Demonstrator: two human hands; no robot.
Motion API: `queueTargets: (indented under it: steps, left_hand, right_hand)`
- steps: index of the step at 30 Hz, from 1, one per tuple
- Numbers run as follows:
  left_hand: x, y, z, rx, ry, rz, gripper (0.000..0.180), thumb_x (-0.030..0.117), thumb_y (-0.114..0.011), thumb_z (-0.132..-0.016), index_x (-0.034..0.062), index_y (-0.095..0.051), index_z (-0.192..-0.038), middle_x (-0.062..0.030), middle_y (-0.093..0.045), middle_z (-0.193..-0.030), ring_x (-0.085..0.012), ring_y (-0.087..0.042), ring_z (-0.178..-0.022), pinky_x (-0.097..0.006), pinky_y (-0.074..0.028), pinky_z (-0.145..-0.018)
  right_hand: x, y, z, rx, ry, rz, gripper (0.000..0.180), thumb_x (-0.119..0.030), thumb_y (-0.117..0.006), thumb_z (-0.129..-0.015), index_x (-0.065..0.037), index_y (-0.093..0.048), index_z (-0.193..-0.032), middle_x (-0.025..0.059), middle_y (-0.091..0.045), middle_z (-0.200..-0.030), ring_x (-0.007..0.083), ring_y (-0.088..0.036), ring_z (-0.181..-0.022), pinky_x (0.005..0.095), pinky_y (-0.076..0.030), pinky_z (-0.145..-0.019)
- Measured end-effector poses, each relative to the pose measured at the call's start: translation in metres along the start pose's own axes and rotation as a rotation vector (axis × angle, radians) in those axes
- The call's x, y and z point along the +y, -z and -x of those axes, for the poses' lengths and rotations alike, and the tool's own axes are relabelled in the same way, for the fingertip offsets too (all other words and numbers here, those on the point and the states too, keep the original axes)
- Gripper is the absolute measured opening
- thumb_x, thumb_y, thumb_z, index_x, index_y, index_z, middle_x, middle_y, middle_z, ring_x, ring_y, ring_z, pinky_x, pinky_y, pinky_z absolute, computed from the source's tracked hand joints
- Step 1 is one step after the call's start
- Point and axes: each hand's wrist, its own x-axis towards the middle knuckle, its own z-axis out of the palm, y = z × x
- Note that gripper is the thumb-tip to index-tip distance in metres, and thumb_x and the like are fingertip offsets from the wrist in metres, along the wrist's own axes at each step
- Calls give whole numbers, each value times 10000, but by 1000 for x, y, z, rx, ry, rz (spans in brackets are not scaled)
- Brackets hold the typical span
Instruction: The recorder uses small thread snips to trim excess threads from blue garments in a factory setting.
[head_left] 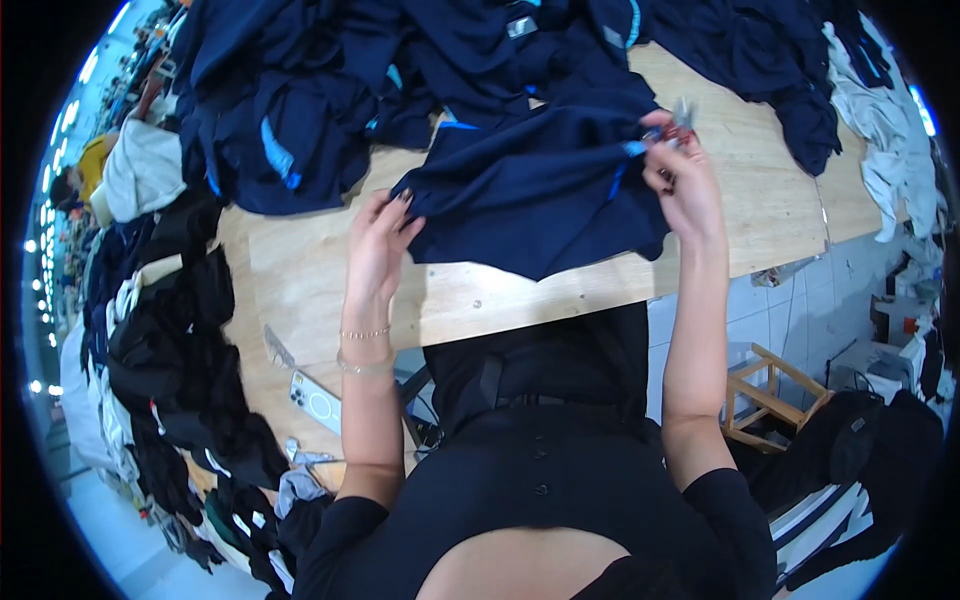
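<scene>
A navy garment [530, 200] with bright blue trim is stretched between my hands above the wooden table. My left hand [378, 245] pinches its left edge between thumb and fingers. At the upper right edge, my right hand [686, 188] is closed on the cloth near a light blue bit of trim. The same hand also holds a small red and silver tool, apparently thread snips [682, 125], blades pointing up and away; motion blurs them. The garment's far edge lies against other navy clothes, so its full shape cannot be made out.
Navy garments with light blue trim [290, 110] are heaped along the far side of the wooden table [290, 260]. Black clothes [180, 350] pile up at the left. A phone [315, 400] lies by my left forearm. A wooden stool [770, 395] stands at the right.
</scene>
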Motion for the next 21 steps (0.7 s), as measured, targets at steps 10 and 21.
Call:
queueTargets:
  steps: [10, 21]
  left_hand:
    - [10, 85, 0, 389, -513, -662, 195, -136, -497, -773, 26, -445, -868, -14, -442, -828, -57, -451, -648, -220, -414, -527]
    - [-30, 90, -9, 142, -267, -743, 256, 70, -559, -917, -8, -569, -1161, -74, -609, -1019, -127, -551, -797, -246, -462, -702]
  right_hand:
    - [-16, -2, 63, 297, 181, 529, 241, 23, -612, -834, -77, -698, -1035, -87, -508, -756, -4, -434, -641, 139, -335, -549]
    - [-5, 53, 25, 345, -38, 683, 109, -118, -667, -843, -21, -618, -842, -33, -554, -670, 33, -463, -603, 207, -363, -533]
